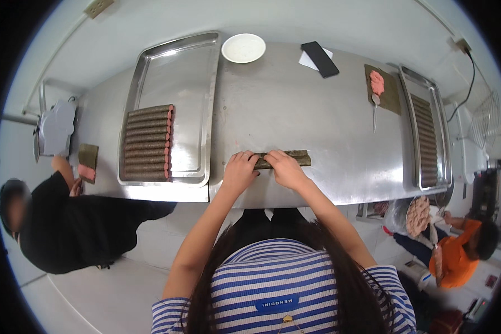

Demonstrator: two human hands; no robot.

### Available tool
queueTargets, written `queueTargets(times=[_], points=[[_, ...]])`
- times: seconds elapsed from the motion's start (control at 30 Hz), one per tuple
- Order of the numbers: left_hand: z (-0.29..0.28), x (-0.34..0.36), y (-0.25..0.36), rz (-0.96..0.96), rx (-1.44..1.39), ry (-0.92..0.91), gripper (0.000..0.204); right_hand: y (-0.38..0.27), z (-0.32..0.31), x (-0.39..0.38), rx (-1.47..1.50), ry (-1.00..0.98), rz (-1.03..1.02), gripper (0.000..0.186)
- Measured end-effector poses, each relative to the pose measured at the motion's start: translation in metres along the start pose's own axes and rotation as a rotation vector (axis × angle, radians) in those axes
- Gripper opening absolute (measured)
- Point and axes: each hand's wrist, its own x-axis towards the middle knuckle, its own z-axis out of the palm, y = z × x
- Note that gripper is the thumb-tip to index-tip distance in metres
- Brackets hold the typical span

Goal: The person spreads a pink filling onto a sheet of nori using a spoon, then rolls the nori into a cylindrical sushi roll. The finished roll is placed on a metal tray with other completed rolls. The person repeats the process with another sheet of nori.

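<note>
My left hand [242,170] and my right hand [285,168] lie side by side near the steel table's front edge, fingers curled over a dark green seaweed roll [300,158]. The roll lies crosswise on the metal, its right end sticking out past my right hand. My fingers hide its left part, and no filling shows. To the left, a steel tray [175,72] holds a stack of finished seaweed rolls [147,143] with pink ends. At the far right, a seaweed sheet [392,100] bears a lump of pink paste [377,82], with a spoon [375,114] beside it.
A white bowl [244,48] and a black phone [320,59] on white paper lie along the back. Another tray [414,80] of rolls stands right. A co-worker in black [83,222] works at left; one in orange [456,250] is at right, by a bowl of pinkish mixture [418,216].
</note>
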Motion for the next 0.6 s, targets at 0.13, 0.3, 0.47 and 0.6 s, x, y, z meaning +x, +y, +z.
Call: queueTargets(times=[0.13,0.3,0.47,0.6], points=[[-0.001,0.005,-0.001,0.019,0.088,-0.084,0.033,-0.001,0.007,-0.01,-0.079,0.02,-0.003,0.038],[-0.006,0.012,-0.002,0.025,0.108,-0.147,0.028,0.003,0.002,-0.022,-0.169,0.028,0.082,0.032],[-0.014,0.018,0.003,-0.029,0.111,-0.209,0.027,0.014,-0.004,-0.038,-0.229,0.111,0.125,0.02],[-0.015,0.026,-0.006,0.038,0.109,-0.242,0.031,0.017,-0.01,-0.046,-0.236,0.091,0.225,0.022]])
